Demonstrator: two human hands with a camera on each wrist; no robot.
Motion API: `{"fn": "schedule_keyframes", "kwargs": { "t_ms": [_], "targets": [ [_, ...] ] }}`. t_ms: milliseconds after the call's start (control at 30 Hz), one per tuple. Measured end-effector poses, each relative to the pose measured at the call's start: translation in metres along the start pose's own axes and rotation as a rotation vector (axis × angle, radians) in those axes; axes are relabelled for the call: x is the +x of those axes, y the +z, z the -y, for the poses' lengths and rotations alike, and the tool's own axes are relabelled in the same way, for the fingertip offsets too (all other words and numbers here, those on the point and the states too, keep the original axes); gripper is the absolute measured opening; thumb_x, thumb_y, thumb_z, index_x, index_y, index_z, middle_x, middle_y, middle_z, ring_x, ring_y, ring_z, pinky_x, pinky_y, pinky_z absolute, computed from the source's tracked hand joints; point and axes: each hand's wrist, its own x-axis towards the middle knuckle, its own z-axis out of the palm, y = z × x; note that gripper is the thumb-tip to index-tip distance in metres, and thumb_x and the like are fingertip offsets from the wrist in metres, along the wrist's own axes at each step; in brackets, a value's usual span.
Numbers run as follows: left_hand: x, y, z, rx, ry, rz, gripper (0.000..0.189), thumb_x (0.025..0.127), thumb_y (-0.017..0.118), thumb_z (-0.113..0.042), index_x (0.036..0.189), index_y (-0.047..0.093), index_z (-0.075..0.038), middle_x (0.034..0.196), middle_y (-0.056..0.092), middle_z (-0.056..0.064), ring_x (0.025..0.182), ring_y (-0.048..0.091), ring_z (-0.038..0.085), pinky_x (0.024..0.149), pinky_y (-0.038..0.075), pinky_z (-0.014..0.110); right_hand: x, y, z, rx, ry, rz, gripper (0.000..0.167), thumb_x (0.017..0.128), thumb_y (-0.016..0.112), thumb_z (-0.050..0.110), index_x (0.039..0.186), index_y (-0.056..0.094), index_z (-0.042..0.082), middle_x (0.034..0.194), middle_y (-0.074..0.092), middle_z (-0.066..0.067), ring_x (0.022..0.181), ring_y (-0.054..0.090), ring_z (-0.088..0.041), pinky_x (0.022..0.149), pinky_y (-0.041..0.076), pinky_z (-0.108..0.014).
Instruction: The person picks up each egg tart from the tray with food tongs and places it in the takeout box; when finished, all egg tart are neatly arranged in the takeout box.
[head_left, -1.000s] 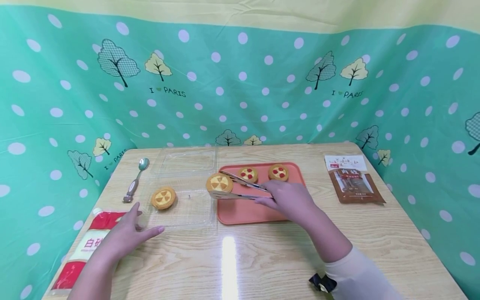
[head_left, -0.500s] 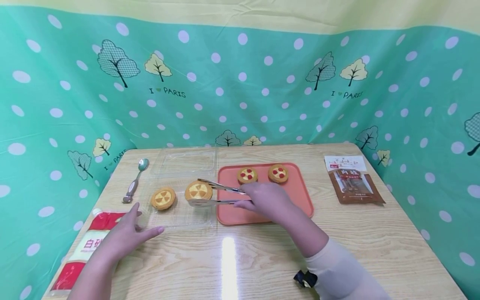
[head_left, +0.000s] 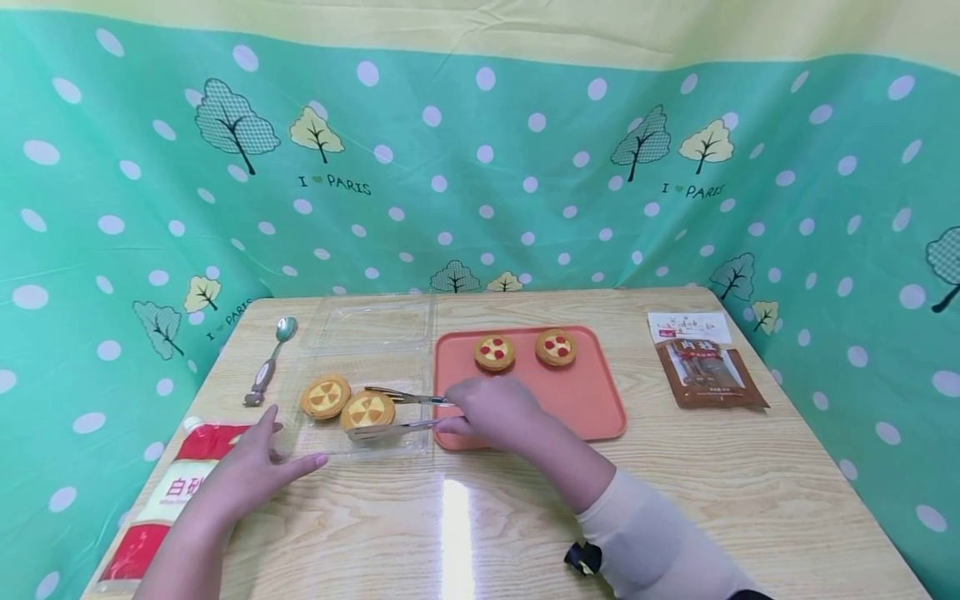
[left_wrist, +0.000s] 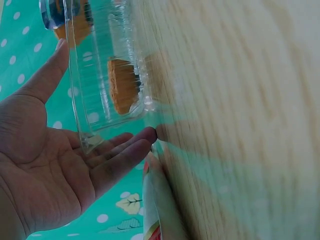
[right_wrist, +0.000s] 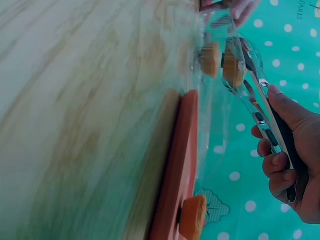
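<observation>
My right hand (head_left: 487, 412) grips metal tongs (head_left: 420, 399), whose ends pinch a round tart (head_left: 367, 410) with a pinwheel-like top. In the right wrist view this tart (right_wrist: 233, 64) hangs higher than the other one, over the clear plastic container (head_left: 408, 367). A second pinwheel tart (head_left: 325, 395) sits at the container's left end. My left hand (head_left: 251, 471) lies by the near left corner of the container, thumb and fingers spread. In the left wrist view that hand (left_wrist: 60, 160) has its palm facing the container and nothing in its grasp.
A coral tray (head_left: 525, 408) to the right bears two red-dotted tarts (head_left: 494, 353) along its far side. A red and white pouch (head_left: 172, 492) lies under the left forearm, a spoon (head_left: 272, 358) behind it. A brown packet (head_left: 705, 367) lies far right.
My right hand has carried the tart in the tongs leftward and toward me, from the tray's left edge to over the container beside the other tart. My left hand has stayed put.
</observation>
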Motion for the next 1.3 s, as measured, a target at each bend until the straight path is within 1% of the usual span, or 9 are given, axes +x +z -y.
{"fn": "schedule_keyframes", "kwargs": {
  "t_ms": [67,233,400,433,600,800,933,1100,1300],
  "targets": [
    [0.0,0.0,0.0,-0.001,0.001,-0.001,0.131,0.077,0.065,-0.073,0.154,-0.009,0.004,0.152,0.027,0.036,0.127,0.044,0.055,0.1,0.035,0.07,0.004,0.003,0.004,0.005,0.007,0.035,0.053,0.093,0.048,0.066,0.12,0.067,0.023,0.116,0.07,0.006,0.09,0.068,-0.012,0.056,0.053,-0.03],
    [0.0,0.0,0.001,-0.004,0.006,-0.005,0.131,0.077,0.065,-0.073,0.154,-0.008,0.004,0.152,0.027,0.035,0.125,0.046,0.054,0.099,0.036,0.07,0.013,0.008,0.009,-0.002,-0.007,0.079,0.053,0.093,0.046,0.068,0.113,0.068,0.023,0.112,0.07,0.007,0.089,0.067,-0.011,0.055,0.051,-0.029],
    [0.0,0.0,0.0,0.002,0.009,-0.011,0.132,0.077,0.064,-0.074,0.154,-0.008,0.005,0.151,0.028,0.036,0.125,0.046,0.055,0.099,0.036,0.07,0.019,0.009,0.014,0.0,-0.03,0.089,0.048,0.093,0.048,0.066,0.103,0.067,0.023,0.104,0.071,0.008,0.083,0.066,-0.01,0.056,0.051,-0.028],
    [0.0,0.0,-0.001,0.005,0.01,-0.011,0.132,0.076,0.064,-0.074,0.154,-0.007,0.005,0.151,0.028,0.036,0.125,0.045,0.055,0.099,0.036,0.071,0.02,0.009,0.015,-0.001,-0.039,0.091,0.046,0.093,0.049,0.065,0.098,0.066,0.023,0.1,0.07,0.008,0.08,0.065,-0.009,0.055,0.05,-0.028],
    [0.0,-0.001,-0.001,0.009,0.01,-0.008,0.132,0.076,0.064,-0.075,0.154,-0.007,0.005,0.151,0.029,0.035,0.126,0.044,0.056,0.099,0.035,0.071,0.024,0.01,0.02,-0.031,-0.07,0.086,0.043,0.092,0.051,0.065,0.089,0.061,0.024,0.086,0.066,0.01,0.07,0.059,-0.007,0.052,0.046,-0.027],
    [0.0,-0.001,-0.002,0.001,-0.001,0.0,0.132,0.076,0.064,-0.074,0.154,-0.007,0.004,0.151,0.028,0.035,0.128,0.042,0.056,0.099,0.034,0.071,0.029,0.011,0.023,-0.033,-0.079,0.09,0.043,0.091,0.052,0.065,0.086,0.06,0.023,0.075,0.06,0.011,0.059,0.051,-0.006,0.046,0.041,-0.026],
    [-0.001,-0.001,-0.003,-0.001,0.0,-0.002,0.132,0.076,0.065,-0.074,0.154,-0.007,0.004,0.151,0.028,0.035,0.129,0.04,0.056,0.1,0.033,0.072,0.031,0.008,0.026,-0.035,-0.093,0.084,0.043,0.092,0.052,0.064,0.086,0.061,0.022,0.074,0.059,0.011,0.059,0.051,-0.007,0.047,0.041,-0.027],
    [-0.001,-0.001,-0.002,0.003,0.0,-0.006,0.132,0.076,0.065,-0.074,0.154,-0.007,0.004,0.151,0.028,0.035,0.129,0.038,0.057,0.1,0.032,0.072,0.033,0.005,0.03,-0.063,-0.093,0.1,0.045,0.092,0.051,0.064,0.092,0.064,0.021,0.081,0.064,0.009,0.063,0.056,-0.008,0.05,0.046,-0.029],
    [0.0,0.0,-0.002,0.009,0.002,-0.008,0.132,0.076,0.065,-0.074,0.154,-0.007,0.004,0.151,0.029,0.035,0.128,0.041,0.056,0.1,0.033,0.072,0.037,0.006,0.034,-0.087,-0.078,0.113,0.047,0.092,0.049,0.066,0.094,0.064,0.022,0.084,0.066,0.008,0.062,0.056,-0.009,0.048,0.046,-0.031]
  ]
}}
